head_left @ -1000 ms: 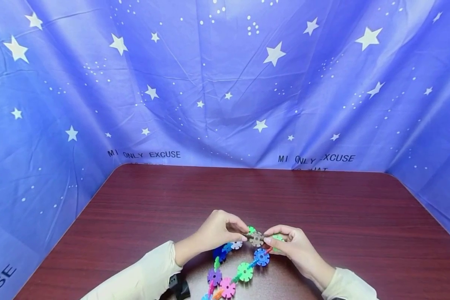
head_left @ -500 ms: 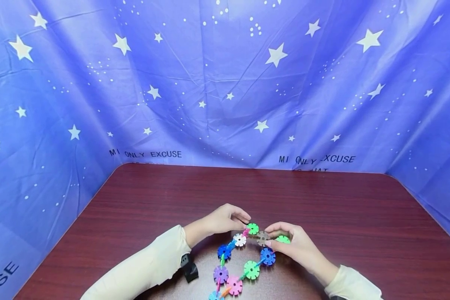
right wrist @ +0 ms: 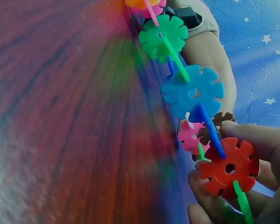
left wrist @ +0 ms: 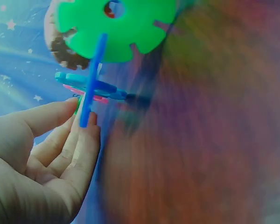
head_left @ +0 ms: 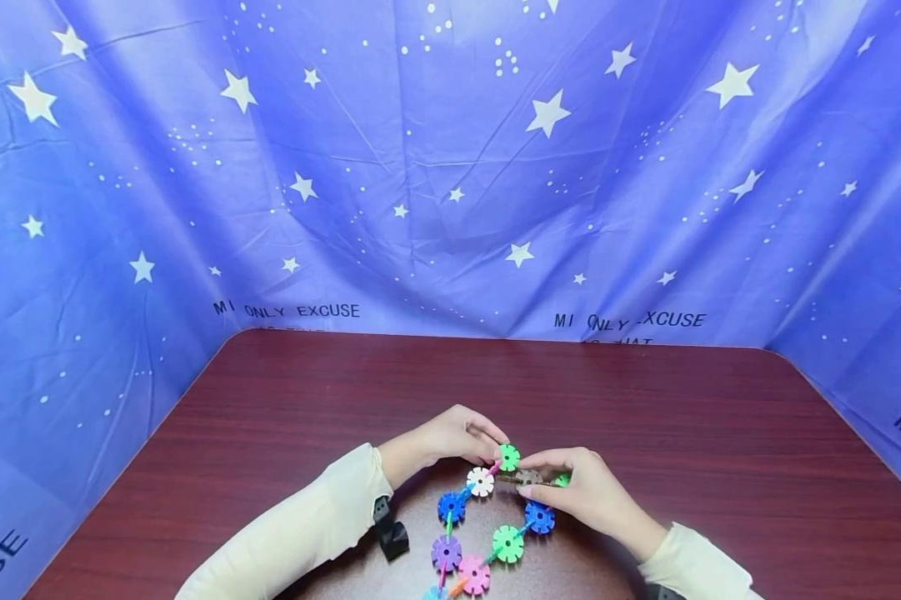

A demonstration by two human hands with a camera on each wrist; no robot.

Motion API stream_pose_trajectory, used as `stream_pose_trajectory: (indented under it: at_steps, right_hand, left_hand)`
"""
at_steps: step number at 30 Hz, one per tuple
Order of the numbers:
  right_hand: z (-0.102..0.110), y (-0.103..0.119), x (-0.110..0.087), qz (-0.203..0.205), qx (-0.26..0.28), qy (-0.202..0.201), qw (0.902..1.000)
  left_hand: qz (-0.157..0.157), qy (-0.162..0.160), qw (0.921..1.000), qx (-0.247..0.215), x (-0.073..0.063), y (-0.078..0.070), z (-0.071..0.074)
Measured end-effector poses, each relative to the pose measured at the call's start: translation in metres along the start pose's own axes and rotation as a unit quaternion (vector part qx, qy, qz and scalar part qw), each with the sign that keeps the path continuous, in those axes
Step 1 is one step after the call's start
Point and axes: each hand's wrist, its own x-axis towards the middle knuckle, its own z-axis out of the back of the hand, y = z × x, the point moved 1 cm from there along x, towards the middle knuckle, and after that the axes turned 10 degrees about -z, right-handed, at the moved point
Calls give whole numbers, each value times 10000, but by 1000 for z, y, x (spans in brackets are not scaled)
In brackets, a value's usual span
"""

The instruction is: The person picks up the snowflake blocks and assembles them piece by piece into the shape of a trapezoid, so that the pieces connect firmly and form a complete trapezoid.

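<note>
Notched plastic disc pieces are joined in a colourful chain that curves over the table, with a white disc [head_left: 480, 482], a purple disc [head_left: 446, 552] and a blue disc [head_left: 540, 517] along it. My left hand [head_left: 450, 437] pinches the chain near the green disc [head_left: 508, 457] at its far left end. Between the thumb and fingers of my right hand [head_left: 588, 483] is a brown disc [head_left: 528, 478], with another brown piece edge-on at its left. In the right wrist view, a red disc [right wrist: 230, 168] lies in front of the right fingers.
The dark red wood table [head_left: 307, 392] spreads out beyond the hands. A blue star-printed cloth [head_left: 420, 167] hangs along its back and sides. A black device [head_left: 390, 529] is at the left wrist.
My left hand has let go of the brown piece and moved up to the chain near the green disc. My right hand still holds the brown disc.
</note>
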Motion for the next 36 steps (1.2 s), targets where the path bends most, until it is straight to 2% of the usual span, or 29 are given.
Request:
stream_pose_trajectory:
  at_steps: [5,8,12,19,23,25,29,36]
  right_hand:
    - [-2,1,2,-68,-165,-18,9998]
    - [-2,2,3,-249,-36,39,9997]
    - [-4,3,5,-278,83,55,9996]
    - [-6,3,7,355,-241,-250,9988]
    - [-10,2,7,841,-217,-387,9955]
    - [-10,2,8,943,-242,-484,9941]
    - [-10,2,8,846,-374,-673,9934]
    - [-9,2,8,646,-542,-744,9937]
  left_hand:
    - [-37,-217,9987,-457,-6,5,4]
    - [-88,-360,9974,-622,-11,6,5]
    - [-112,-421,9961,-770,-18,5,5]
    - [-180,-447,9956,-804,-28,1,3]
    - [-234,-410,9957,-801,-31,0,2]
    - [-266,-412,9954,-817,-32,0,1]
    - [-262,-476,9955,-770,-34,1,2]
    - [-234,-496,9964,-646,-36,1,4]
